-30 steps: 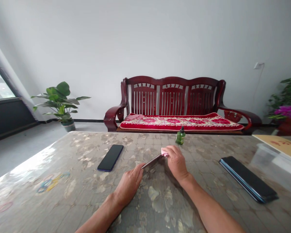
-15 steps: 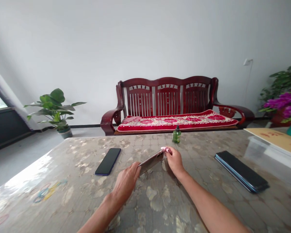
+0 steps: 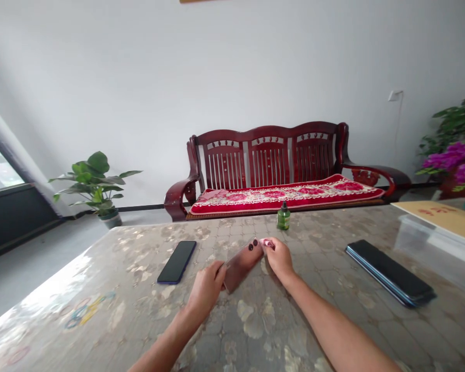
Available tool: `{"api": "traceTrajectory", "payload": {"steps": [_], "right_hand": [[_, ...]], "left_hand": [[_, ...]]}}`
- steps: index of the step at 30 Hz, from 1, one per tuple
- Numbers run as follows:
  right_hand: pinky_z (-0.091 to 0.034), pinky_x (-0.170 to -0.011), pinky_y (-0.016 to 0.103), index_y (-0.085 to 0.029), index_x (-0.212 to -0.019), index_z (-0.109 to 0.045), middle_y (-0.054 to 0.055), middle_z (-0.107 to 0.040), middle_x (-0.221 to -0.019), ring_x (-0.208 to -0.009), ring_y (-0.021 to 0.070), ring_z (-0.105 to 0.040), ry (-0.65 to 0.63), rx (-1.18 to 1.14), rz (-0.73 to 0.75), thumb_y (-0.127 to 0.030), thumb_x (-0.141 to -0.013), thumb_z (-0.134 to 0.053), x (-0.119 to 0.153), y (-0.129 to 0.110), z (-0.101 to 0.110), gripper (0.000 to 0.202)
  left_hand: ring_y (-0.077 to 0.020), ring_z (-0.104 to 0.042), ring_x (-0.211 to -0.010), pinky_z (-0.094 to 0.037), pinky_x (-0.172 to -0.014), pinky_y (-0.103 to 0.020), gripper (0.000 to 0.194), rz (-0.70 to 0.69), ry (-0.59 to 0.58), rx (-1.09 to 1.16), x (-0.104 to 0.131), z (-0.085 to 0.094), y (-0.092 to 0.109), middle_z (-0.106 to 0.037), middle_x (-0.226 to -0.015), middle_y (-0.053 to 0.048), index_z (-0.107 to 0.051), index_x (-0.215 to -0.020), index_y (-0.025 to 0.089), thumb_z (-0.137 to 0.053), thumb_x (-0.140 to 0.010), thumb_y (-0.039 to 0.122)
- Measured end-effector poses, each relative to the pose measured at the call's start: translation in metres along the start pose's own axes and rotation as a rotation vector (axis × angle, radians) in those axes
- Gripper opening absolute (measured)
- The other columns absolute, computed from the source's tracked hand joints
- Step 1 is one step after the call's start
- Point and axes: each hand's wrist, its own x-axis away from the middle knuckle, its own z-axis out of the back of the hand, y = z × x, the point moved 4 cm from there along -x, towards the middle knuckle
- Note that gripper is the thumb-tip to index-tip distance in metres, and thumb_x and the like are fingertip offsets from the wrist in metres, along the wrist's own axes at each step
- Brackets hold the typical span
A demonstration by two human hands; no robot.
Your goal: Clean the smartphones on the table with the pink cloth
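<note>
My left hand [image 3: 207, 283] is closed on the lower left end of a pinkish smartphone [image 3: 240, 267]. The phone is tilted above the table, its back with two dark round camera lenses facing me. A small pink and white cloth [image 3: 267, 242] is pinched in the fingers of my right hand [image 3: 279, 259], at the phone's upper right corner. Beyond my right hand stands a small green bottle [image 3: 283, 217] with a black top. Left of my left hand a dark phone [image 3: 177, 262] lies face up on the table.
The table [image 3: 139, 325] has a patterned cover. A stack of dark phones [image 3: 389, 274] lies on the right, near a clear plastic box [image 3: 418, 240] with a tan folder [image 3: 437, 214] on top. Coloured rubber bands [image 3: 86, 310] lie at left. A red wooden bench [image 3: 267, 155] stands behind.
The phone has turned from nearly edge-on so that its back now faces me. Both hands keep their grips, the cloth staying at the camera end. The view has shifted slightly.
</note>
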Motion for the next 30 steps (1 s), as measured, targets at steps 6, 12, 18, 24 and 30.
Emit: {"api": "traceTrajectory", "payload": {"steps": [6,12,18,24,30], "right_hand": [[-0.047,-0.073,0.025,-0.025,-0.094,-0.072,0.000,-0.075,-0.093,-0.086,0.0181,-0.068,-0.027,0.042,0.015,-0.024,-0.084,-0.050,0.001,0.001,-0.004,0.024],[-0.044,-0.072,0.024,-0.028,-0.095,-0.073,-0.001,-0.075,-0.093,-0.088,0.0165,-0.067,-0.078,0.158,0.072,-0.018,-0.085,-0.050,0.004,-0.007,-0.006,0.027],[-0.041,-0.075,0.023,-0.027,-0.091,-0.073,-0.001,-0.074,-0.096,-0.091,0.0161,-0.063,-0.115,0.262,0.163,-0.015,-0.084,-0.052,0.009,-0.019,-0.005,0.025],[-0.039,-0.078,0.023,-0.027,-0.088,-0.072,0.000,-0.073,-0.095,-0.091,0.0159,-0.061,-0.149,0.345,0.256,-0.012,-0.084,-0.052,0.012,-0.024,-0.005,0.025],[-0.039,-0.077,0.024,-0.027,-0.088,-0.072,0.001,-0.073,-0.094,-0.089,0.0174,-0.061,-0.192,0.419,0.320,-0.014,-0.086,-0.051,0.012,-0.027,-0.005,0.025]], "left_hand": [[-0.0157,-0.062,-0.060,-0.044,-0.054,-0.021,0.029,0.064,-0.129,0.324,0.004,-0.032,-0.014,-0.064,-0.071,0.002,-0.066,-0.099,0.018,-0.044,-0.085,0.031],[-0.0220,-0.062,-0.089,-0.050,-0.074,-0.027,0.063,0.014,-0.206,0.362,0.015,-0.037,-0.008,-0.065,-0.110,-0.007,-0.055,-0.133,0.016,-0.058,-0.070,0.023],[-0.0229,-0.059,-0.092,-0.045,-0.082,-0.029,0.058,-0.208,-0.241,0.104,0.030,-0.024,0.012,-0.063,-0.098,-0.005,-0.060,-0.130,0.019,-0.059,-0.072,0.017],[-0.0201,-0.060,-0.095,-0.045,-0.086,-0.026,0.042,-0.291,-0.257,-0.009,0.036,-0.026,0.016,-0.060,-0.107,-0.006,-0.058,-0.130,0.024,-0.054,-0.088,0.025],[-0.0189,-0.061,-0.095,-0.047,-0.083,-0.024,0.041,-0.322,-0.314,-0.202,0.035,-0.029,0.018,-0.058,-0.110,-0.005,-0.050,-0.134,0.027,-0.054,-0.093,0.028]]}}
